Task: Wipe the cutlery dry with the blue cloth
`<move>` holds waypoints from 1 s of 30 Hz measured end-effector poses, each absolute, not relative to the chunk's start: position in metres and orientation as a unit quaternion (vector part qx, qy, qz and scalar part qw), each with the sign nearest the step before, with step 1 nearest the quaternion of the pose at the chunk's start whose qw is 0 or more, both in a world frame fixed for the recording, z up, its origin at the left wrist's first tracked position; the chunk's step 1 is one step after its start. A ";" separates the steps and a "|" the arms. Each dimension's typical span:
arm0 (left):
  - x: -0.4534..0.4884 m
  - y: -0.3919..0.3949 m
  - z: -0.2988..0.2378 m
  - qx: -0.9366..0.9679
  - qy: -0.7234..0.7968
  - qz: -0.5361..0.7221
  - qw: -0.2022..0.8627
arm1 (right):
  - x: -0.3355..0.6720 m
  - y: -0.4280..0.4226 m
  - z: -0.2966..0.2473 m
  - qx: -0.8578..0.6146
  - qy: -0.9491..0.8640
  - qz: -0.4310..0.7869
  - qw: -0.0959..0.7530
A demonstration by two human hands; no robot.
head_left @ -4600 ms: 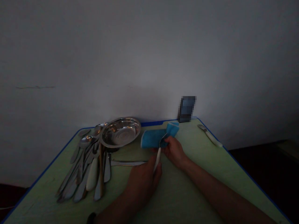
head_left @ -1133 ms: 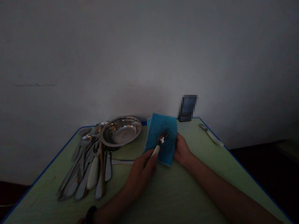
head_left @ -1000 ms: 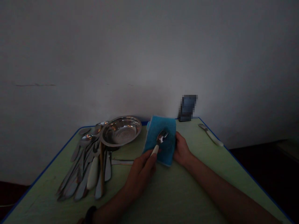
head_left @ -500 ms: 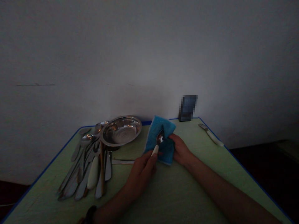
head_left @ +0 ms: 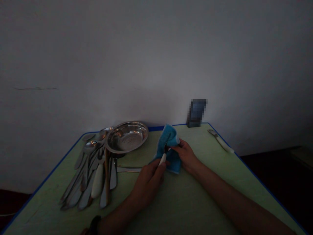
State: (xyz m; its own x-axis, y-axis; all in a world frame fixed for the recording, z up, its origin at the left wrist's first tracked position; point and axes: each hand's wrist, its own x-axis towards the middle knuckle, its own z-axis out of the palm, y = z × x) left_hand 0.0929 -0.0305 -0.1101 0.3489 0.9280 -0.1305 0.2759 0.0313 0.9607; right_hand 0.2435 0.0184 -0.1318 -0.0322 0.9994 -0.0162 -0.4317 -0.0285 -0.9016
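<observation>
Above the middle of the table, my left hand (head_left: 150, 178) is closed round the pale handle of a spoon (head_left: 163, 159), its bowl pointing away from me. A blue cloth (head_left: 174, 164) lies behind and around the spoon's bowl, which is now mostly hidden. My right hand (head_left: 187, 155) grips the cloth from the right side, thumb and fingers pinching a fold of it over the bowl. Just left of my left hand, a metal utensil (head_left: 129, 169) lies flat on the table, partly covered by the hand.
A shiny metal bowl (head_left: 127, 150) stands at the back left, tilted. Beside it spreads a pile of cutlery (head_left: 89, 176) with several spoons, forks and knives. A fork with a pale handle (head_left: 223, 143) lies near the right edge. A blurred dark device (head_left: 197, 112) leans against the wall (head_left: 156, 58).
The fingers of my right hand have moved left and folded the cloth over the spoon's bowl, which lay uncovered before. My left hand has stayed almost in place.
</observation>
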 end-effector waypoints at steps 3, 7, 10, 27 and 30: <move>0.094 -0.031 -0.109 0.615 0.483 0.313 0.540 | 0.242 0.019 -0.133 -0.385 -0.381 0.603 0.586; 0.095 -0.032 -0.108 0.603 0.486 0.330 0.540 | 0.240 0.018 -0.134 -0.408 -0.361 0.587 0.599; 0.096 -0.031 -0.107 0.591 0.482 0.355 0.541 | 0.238 0.019 -0.132 -0.421 -0.313 0.572 0.631; 0.096 -0.031 -0.104 0.647 0.496 0.314 0.486 | 0.246 0.022 -0.123 -0.282 -0.214 0.748 0.562; 0.095 -0.031 -0.106 0.648 0.496 0.317 0.483 | 0.244 0.019 -0.125 -0.304 -0.238 0.738 0.554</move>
